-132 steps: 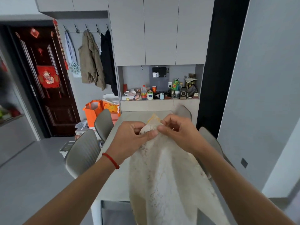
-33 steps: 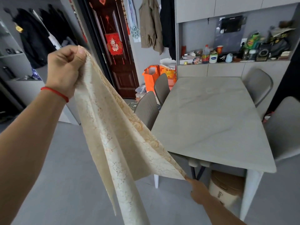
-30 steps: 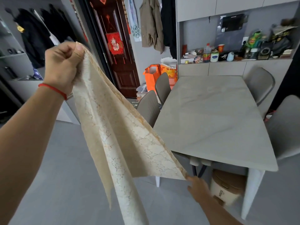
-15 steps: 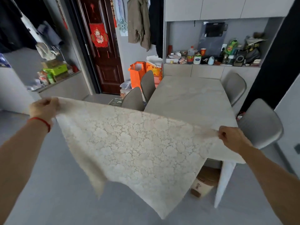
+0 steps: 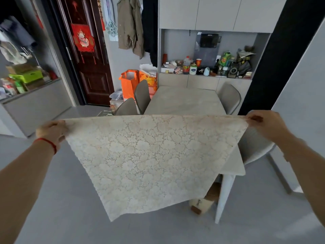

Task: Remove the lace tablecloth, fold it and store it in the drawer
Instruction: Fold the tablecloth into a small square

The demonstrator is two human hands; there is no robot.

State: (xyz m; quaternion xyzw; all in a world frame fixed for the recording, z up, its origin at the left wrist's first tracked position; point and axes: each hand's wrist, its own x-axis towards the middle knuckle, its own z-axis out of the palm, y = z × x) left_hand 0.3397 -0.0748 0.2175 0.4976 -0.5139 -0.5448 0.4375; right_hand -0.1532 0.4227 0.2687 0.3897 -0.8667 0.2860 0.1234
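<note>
The cream lace tablecloth (image 5: pixel 149 155) hangs in the air in front of me, stretched taut along its top edge and drooping to a point below. My left hand (image 5: pixel 51 132), with a red cord at the wrist, grips the top left corner. My right hand (image 5: pixel 265 125) pinches the top right corner. Both arms are spread wide. The cloth covers the near end of the bare grey dining table (image 5: pixel 184 101). No drawer shows as open.
Grey chairs (image 5: pixel 141 95) stand on both sides of the table. A cabinet niche (image 5: pixel 207 67) full of bottles and boxes lies behind it. Orange bags (image 5: pixel 129 83) sit by the dark red door (image 5: pixel 84 55). A low counter (image 5: pixel 31 101) with clutter is on the left.
The cloth went from hanging off my raised left hand to being spread flat between both hands. My right hand rose from low to level with the left, pulling the top edge straight.
</note>
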